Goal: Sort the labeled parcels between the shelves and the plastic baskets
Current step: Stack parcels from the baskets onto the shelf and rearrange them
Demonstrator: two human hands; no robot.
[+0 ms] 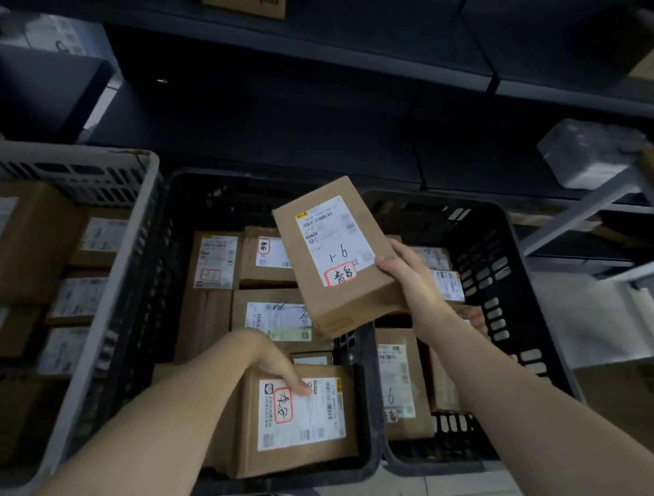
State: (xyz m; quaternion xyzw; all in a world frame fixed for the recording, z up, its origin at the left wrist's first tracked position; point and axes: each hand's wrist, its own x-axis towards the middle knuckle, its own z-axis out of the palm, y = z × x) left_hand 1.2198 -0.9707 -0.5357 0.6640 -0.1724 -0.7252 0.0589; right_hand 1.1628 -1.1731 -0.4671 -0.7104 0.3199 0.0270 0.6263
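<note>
Left hand (pixel 277 366) flat on one low parcel (pixel 302 437) — right hand (pixel 408 283) round one raised parcel (pixel 330 256) — three baskets (pixel 490 268)

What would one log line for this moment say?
right hand: holds raised parcel | left hand: touches lower parcel | in: black basket

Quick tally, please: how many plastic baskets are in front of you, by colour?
Grey basket: 1
Black: 2, the middle black basket and the right black basket
Total: 3
</note>
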